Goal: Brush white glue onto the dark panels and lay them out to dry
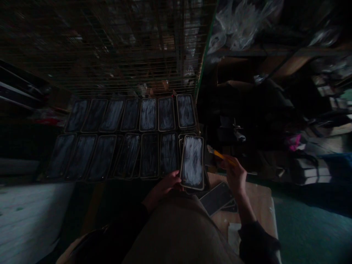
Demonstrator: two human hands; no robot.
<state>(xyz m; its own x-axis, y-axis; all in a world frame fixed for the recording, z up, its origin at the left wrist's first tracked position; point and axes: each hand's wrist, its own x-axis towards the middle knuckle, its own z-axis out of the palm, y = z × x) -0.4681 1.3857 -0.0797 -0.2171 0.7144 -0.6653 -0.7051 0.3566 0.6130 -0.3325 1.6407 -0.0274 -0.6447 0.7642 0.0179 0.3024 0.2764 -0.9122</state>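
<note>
My right hand (235, 173) is closed around the yellow handle of a brush (218, 154). Its pale bristles point up and left, just right of a dark rectangular panel (192, 161) and apart from it. This panel has a light rim and rounded corners, and whitish streaks cover its face. At its lower left edge, my left hand (171, 181) grips it with the fingers on the rim; the thumb side is hard to make out in the dim light. Beneath it, the edges of other panels show.
Two rows of similar streaked panels (150, 154) stretch leftward, before a wire mesh (132, 66). Unstreaked dark panels (217, 198) lie on a wooden board (261, 198) at right. Shelves with clear plastic wrap (242, 25) stand at the upper right. A pale block (27, 216) is at lower left.
</note>
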